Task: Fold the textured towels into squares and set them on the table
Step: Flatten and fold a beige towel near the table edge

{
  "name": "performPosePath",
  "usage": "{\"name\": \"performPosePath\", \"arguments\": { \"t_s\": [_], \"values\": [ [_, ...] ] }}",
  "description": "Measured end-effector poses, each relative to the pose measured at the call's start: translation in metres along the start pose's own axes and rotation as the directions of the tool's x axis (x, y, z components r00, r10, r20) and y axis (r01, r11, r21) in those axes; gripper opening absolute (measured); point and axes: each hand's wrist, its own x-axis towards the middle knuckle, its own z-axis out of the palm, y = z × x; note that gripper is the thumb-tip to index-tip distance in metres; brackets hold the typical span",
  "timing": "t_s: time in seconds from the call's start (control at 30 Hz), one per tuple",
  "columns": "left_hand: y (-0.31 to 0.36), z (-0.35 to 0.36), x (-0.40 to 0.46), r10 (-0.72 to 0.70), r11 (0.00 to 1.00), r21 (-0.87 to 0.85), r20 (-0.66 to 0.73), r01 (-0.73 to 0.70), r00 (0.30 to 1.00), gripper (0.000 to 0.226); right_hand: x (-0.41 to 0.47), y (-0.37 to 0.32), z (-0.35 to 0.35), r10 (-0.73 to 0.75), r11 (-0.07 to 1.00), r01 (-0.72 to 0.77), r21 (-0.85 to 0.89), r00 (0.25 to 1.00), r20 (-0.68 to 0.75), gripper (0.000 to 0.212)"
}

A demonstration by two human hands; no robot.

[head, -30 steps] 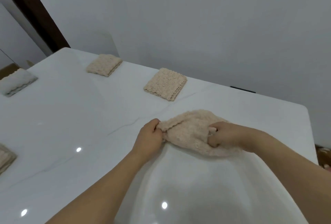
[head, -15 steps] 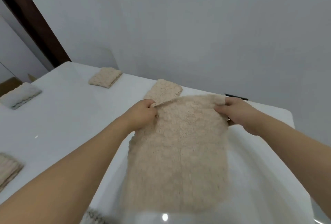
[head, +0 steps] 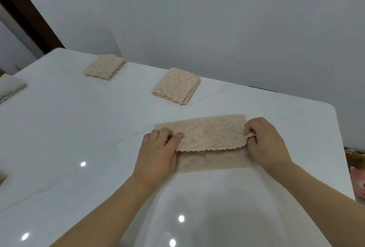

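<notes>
Both hands, left hand (head: 158, 148) and right hand (head: 264, 142), pinch the half-folded beige towel (head: 211, 136) at its ends on the white table (head: 69, 128), 2 folded towels (head: 176, 86) at 11 o'clock.

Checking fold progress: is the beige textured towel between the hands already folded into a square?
No, the beige textured towel held by the left hand and right hand is a wide rectangle on the white table, folded only once.
</notes>
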Motion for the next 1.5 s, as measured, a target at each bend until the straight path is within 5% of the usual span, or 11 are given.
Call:
{"name": "performPosePath", "arguments": {
  "t_s": [0.13, 0.33, 0.63, 0.73, 1.0, 1.27, 1.4, 1.5],
  "values": [
    [-0.002, 0.0, -0.024, 0.029, 0.999, -0.028, 0.097, -0.026, 0.995, 0.027, -0.032, 0.009, 0.001, -0.193, 0.978, 0.189, -0.09, 0.98, -0.048, 0.022],
    [0.006, 0.003, -0.035, -0.024, 0.999, -0.026, 0.242, 0.031, 0.97, 0.019, -0.055, 0.02, 0.022, -0.09, 0.975, 0.078, -0.208, 0.995, -0.048, 0.017],
    [-0.001, -0.005, -0.03, -0.018, 0.998, -0.062, 0.174, 0.029, 0.985, 0.013, -0.06, 0.02, 0.019, -0.044, 0.999, 0.048, 0.016, 0.981, -0.188, 0.02],
    [-0.005, -0.007, -0.028, 0.164, 0.986, -0.075, 0.204, -0.151, 0.965, 0.017, -0.059, 0.022, 0.017, 0.009, 0.997, 0.01, 0.078, 0.973, -0.232, 0.024],
    [-0.009, -0.006, -0.02, 0.245, 0.969, -0.064, 0.349, -0.237, 0.905, 0.02, -0.065, 0.018, 0.015, -0.151, 0.944, 0.173, -0.283, 0.984, 0.097, 0.04],
    [-0.002, -0.037, 0.009, -0.078, 0.883, -0.413, 0.336, 0.221, 0.939, 0.016, -0.038, 0.02, 0.0, -0.395, 0.849, 0.454, -0.269, 0.885, 0.247, 0.015],
    [-0.002, -0.047, 0.02, -0.203, 0.784, -0.504, 0.344, 0.362, 0.917, 0.029, -0.029, 0.009, -0.005, -0.314, 0.889, 0.416, -0.194, 0.86, 0.403, 0.025],
    [-0.003, -0.051, 0.027, -0.257, 0.766, -0.491, 0.358, 0.415, 0.898, 0.031, -0.026, 0.002, -0.001, -0.305, 0.888, 0.408, -0.213, 0.868, 0.393, 0.027]
  ]
}}
